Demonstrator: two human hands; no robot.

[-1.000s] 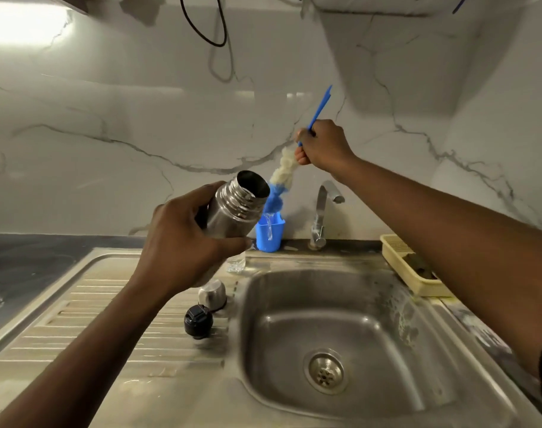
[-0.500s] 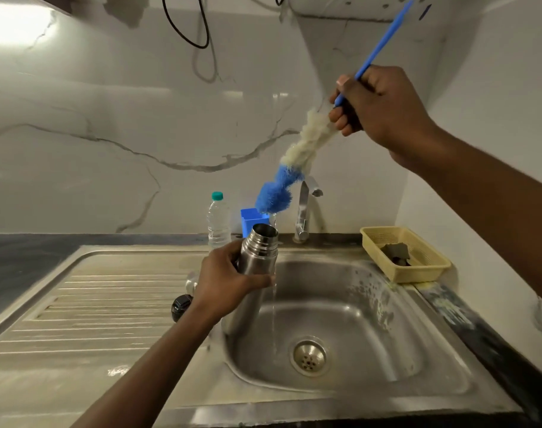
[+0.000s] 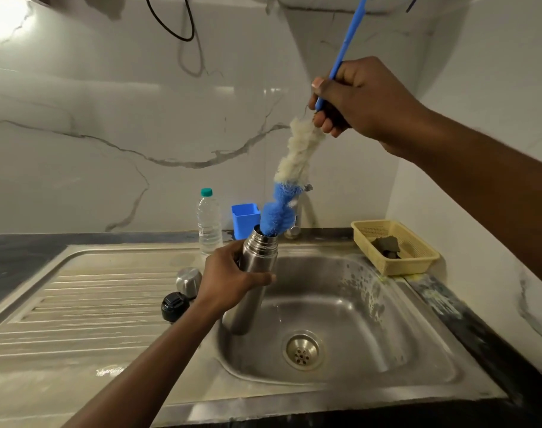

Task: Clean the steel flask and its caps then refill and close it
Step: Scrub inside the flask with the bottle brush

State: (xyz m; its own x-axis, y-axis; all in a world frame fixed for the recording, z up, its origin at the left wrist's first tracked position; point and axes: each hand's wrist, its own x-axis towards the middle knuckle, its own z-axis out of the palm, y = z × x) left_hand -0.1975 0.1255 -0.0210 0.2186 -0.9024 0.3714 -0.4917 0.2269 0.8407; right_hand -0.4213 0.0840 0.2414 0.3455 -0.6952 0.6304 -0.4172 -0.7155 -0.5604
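Over the left edge of the stainless steel sink (image 3: 384,329), my left hand (image 3: 232,281) wraps the tall cylindrical steel flask (image 3: 260,250), its mouth tilted up-right. My right hand (image 3: 359,100), higher and rightward, fists the long blue-handled, white-and-blue bottle brush (image 3: 299,152). The brush tip sits at the mouth, nearly in line with the flask. The domed steel cap (image 3: 188,281) and round black cap (image 3: 174,305) lie left of the sink, clear.
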